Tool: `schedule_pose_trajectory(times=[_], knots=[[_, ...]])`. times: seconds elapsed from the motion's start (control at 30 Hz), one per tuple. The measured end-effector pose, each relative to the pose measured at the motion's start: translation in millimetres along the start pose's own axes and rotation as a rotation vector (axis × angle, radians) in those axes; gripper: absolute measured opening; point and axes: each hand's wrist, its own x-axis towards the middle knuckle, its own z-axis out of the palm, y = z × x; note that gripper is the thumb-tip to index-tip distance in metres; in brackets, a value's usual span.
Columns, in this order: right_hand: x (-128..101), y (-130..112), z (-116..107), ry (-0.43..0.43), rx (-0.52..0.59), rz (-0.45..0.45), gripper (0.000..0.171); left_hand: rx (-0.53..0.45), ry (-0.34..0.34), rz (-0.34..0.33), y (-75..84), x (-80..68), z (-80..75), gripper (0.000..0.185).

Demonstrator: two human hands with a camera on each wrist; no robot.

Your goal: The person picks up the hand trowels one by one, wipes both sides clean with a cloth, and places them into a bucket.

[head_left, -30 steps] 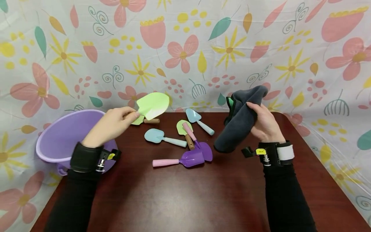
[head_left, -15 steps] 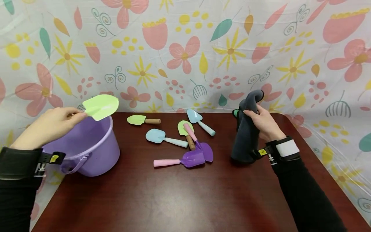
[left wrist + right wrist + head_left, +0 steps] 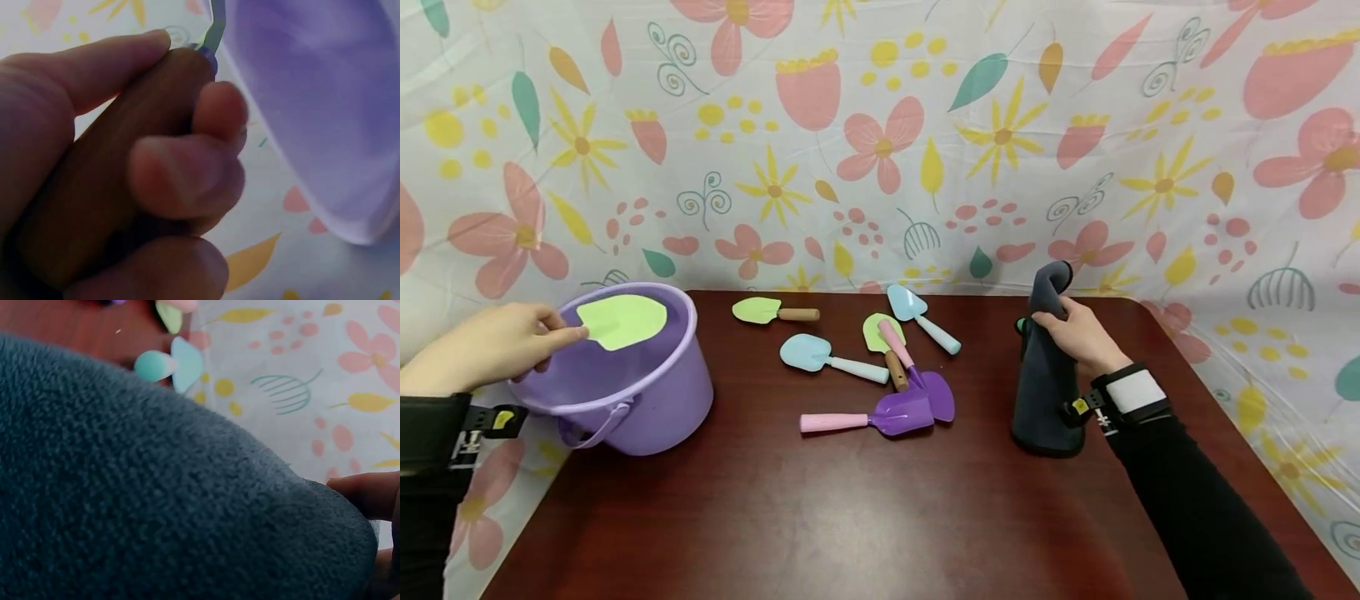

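Observation:
My left hand (image 3: 490, 346) grips the brown wooden handle (image 3: 112, 181) of a light green toy shovel (image 3: 622, 321), whose blade hangs over the mouth of the purple bucket (image 3: 647, 400) at the table's left edge. In the left wrist view the fingers (image 3: 181, 175) curl round the handle beside the bucket wall (image 3: 312, 112). My right hand (image 3: 1078, 333) holds a dark grey fleece cloth (image 3: 1045, 392) upright on the table at the right. That cloth (image 3: 156, 487) fills the right wrist view.
Several toy shovels lie mid-table: a green one (image 3: 771, 312), two light blue ones (image 3: 827, 358) (image 3: 921, 321), a green one with a brown handle (image 3: 880, 342), and two purple ones with pink handles (image 3: 872, 417) (image 3: 925, 379). A flowered sheet (image 3: 880, 125) hangs behind the dark wooden table (image 3: 850, 517).
My left hand carried the green shovel leftward from above the table and lowered it over the bucket. My right hand lowered the grey cloth until its bottom touched the table.

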Motion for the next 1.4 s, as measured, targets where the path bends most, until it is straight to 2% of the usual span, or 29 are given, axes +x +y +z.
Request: schedule_pose_trajectory(times=[0.1, 0.27, 0.57, 0.8, 1.0, 1.4], knots=[[2, 7, 0, 0.008, -0.053, -0.005, 0.065, 0.045, -0.007, 0.008, 3.6, 7.3, 4.7, 0.046], [6, 20, 5, 0.009, -0.12, 0.009, 0.066, 0.137, -0.004, 0.068, 8.3, 19.3, 14.1, 0.037], [18, 46, 13, 0.031, -0.255, 0.082, 0.069, 0.199, -0.097, 0.082, 13.6, 37.2, 33.7, 0.028], [21, 55, 22, 0.043, -0.321, 0.085, 0.063, 0.176, -0.202, 0.063, 14.4, 35.9, 46.2, 0.023], [29, 63, 29, 0.034, -0.358, 0.076, 0.061, 0.152, -0.208, 0.055, 10.7, 30.0, 52.7, 0.011], [39, 73, 33, 0.034, -0.475, 0.062, 0.06, 0.151, -0.266, 0.047, 4.8, 27.2, 51.6, 0.013]])
